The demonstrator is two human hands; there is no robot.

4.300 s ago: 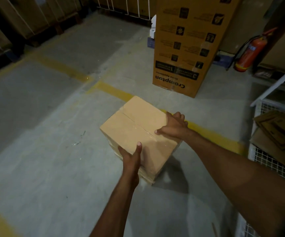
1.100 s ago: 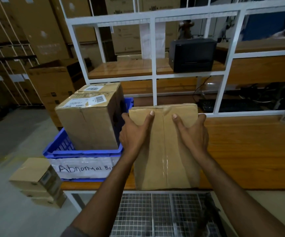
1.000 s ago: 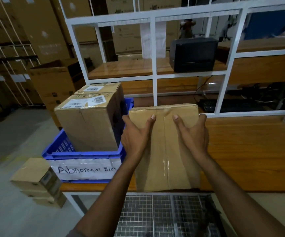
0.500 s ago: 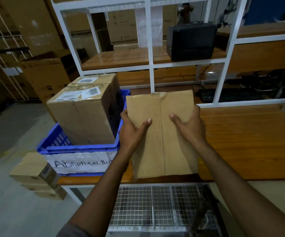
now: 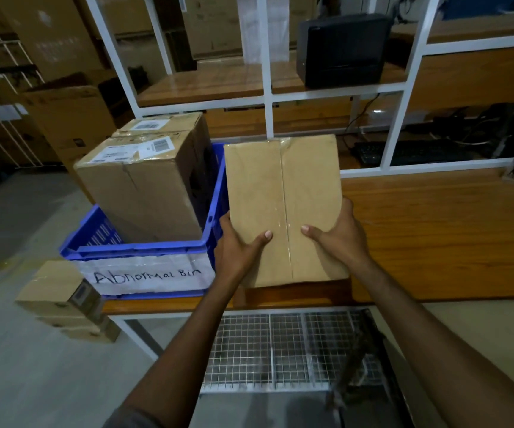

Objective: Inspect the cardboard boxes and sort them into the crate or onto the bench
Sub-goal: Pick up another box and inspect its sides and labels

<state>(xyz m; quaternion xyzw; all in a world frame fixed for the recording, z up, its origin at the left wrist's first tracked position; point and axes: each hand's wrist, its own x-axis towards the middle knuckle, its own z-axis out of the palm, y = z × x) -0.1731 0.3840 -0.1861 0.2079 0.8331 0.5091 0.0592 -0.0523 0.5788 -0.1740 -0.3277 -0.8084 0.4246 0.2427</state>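
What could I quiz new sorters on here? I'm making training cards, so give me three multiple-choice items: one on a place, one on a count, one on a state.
1. Where does the crate labelled "Abnormal Bin" stand?
A) on the floor
B) on the bench
C) on the upper shelf

2. How many cardboard boxes show in the crate?
A) none
B) two
C) five

3. How is the plain box held?
A) by both hands
B) by one hand alone
C) by no hand

Answers:
1 B: its base sits on the bench's left end.
2 B: a front box and a rear box show, each with a label on top.
3 A: the left hand and the right hand grip its near corners, thumbs on its face.
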